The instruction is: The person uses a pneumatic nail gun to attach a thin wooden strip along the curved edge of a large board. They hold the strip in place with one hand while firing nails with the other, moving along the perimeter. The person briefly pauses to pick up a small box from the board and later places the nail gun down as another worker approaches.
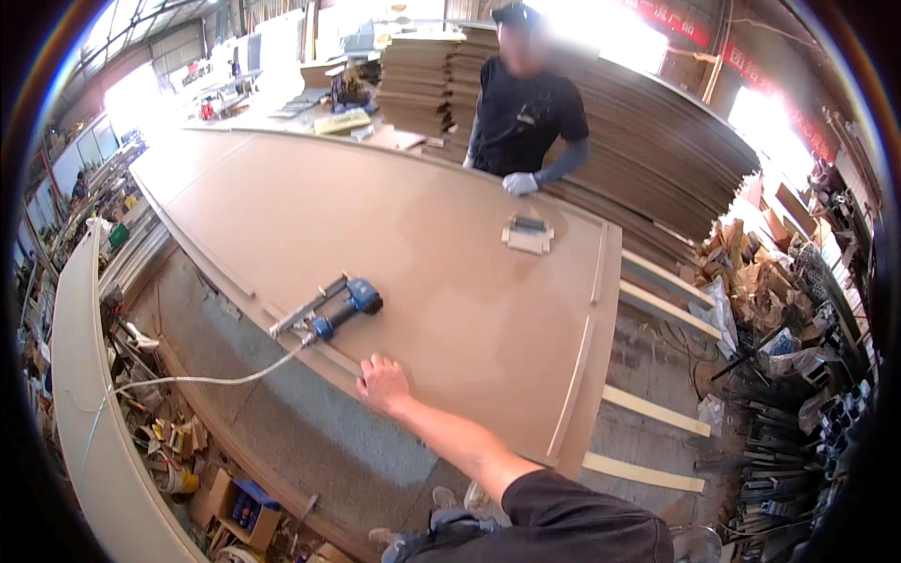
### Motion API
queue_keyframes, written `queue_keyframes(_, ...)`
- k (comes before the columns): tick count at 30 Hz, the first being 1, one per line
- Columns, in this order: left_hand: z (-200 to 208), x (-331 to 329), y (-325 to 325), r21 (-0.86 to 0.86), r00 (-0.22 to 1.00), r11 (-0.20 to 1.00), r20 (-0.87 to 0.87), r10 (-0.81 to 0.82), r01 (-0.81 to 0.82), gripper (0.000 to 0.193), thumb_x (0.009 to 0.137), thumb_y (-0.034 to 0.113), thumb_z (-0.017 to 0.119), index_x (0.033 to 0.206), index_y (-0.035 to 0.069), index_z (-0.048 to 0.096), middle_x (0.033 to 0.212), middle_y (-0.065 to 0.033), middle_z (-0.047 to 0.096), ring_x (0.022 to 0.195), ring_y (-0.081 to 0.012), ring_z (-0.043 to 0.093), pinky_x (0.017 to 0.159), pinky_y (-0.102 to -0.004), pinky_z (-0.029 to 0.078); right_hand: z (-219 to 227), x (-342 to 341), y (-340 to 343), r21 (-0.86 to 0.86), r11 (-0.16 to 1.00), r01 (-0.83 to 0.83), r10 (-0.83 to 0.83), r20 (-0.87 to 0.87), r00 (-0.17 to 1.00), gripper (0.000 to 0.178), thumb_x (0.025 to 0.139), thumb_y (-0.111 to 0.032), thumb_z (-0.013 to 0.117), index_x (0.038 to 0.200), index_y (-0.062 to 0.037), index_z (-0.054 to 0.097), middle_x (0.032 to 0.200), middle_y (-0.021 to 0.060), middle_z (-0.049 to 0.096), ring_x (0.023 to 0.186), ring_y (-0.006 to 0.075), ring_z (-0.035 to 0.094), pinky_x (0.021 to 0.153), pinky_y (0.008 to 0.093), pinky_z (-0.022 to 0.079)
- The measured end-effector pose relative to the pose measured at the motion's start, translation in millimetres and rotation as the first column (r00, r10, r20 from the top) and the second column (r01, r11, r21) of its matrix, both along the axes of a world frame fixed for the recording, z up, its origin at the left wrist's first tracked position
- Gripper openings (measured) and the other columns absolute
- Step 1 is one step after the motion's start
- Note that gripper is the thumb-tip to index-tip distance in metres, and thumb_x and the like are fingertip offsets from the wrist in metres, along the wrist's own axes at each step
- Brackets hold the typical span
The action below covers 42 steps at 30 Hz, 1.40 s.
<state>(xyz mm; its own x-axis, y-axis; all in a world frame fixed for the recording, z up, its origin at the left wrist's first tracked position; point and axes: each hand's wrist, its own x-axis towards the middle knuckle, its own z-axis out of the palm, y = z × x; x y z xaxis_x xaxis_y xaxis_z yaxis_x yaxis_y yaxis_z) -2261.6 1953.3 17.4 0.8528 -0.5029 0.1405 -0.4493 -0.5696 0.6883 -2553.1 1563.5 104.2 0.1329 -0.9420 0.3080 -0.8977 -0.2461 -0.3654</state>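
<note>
My right hand point(383, 383) rests on the near edge of a large brown panel point(450, 310), fingers spread over its surface and holding nothing. Just beyond it to the left, a blue pneumatic nail gun point(349, 308) lies on its side on the panel. A pale air hose point(225, 380) runs from the gun off to the left. Thin strips point(571, 385) lie along the panel's right end and near edge. Farther back on the panel sits a small open cardboard box point(528, 235) with dark contents, perhaps fasteners. My left hand is out of view.
Across the panel stands a person point(527, 113) in a dark shirt, one gloved hand point(520, 183) on its far edge. Tall stacks of boards point(648, 122) rise behind. Pale wooden bars point(657, 410) jut out at right, near scrap piles point(751, 244). A curved board point(80, 310) stands left.
</note>
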Motion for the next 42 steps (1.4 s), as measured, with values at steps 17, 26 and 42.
queue_keyframes(17, -8, 52, -146, -0.036, 0.372, 0.991, -0.925, -0.083, 0.131, 0.053, 0.111, 0.039, 0.06, 0.149, 0.003, 0.052, 0.144, -0.0171, 0.06, 0.123, -0.0315, 0.063, 0.108, -0.0468, 0.049, 0, 21, -14, 0.02, 0.999, -0.048, 0.048, -0.003, 0.999, 0.029, 0.099, -0.036, 0.069, 0.108, -0.0089, 0.066, 0.109, 0.0139, 0.066, 0.105, 0.0335, 0.071, 0.086, 0.0528, 0.056)
queue_keyframes(26, -76, 82, -247, -0.062, 0.195, 0.951, -0.973, -0.125, 0.301, 0.04, 0.111, 0.037, 0.06, 0.133, 0.005, 0.058, 0.122, -0.0157, 0.066, 0.106, -0.0303, 0.067, 0.095, -0.0471, 0.054, -1, 15, -32, -0.025, 0.999, -0.036, 0.034, -0.06, 0.998, 0.031, 0.098, -0.035, 0.071, 0.114, -0.0086, 0.064, 0.108, 0.0139, 0.066, 0.098, 0.0342, 0.07, 0.081, 0.05, 0.056)
queue_keyframes(42, -390, 144, -153, 0.408, 0.364, 0.73, -0.902, 0.231, 0.548, 0.037, 0.103, 0.034, 0.065, 0.115, 0.001, 0.075, 0.123, -0.0257, 0.074, 0.115, -0.0389, 0.071, 0.1, -0.0521, 0.055, -13, 15, -69, 0.091, 0.99, -0.108, 0.141, -0.628, 0.765, 0.006, 0.097, -0.007, 0.066, 0.098, -0.0056, 0.06, 0.096, 0.0102, 0.056, 0.093, 0.0317, 0.057, 0.088, 0.044, 0.052)
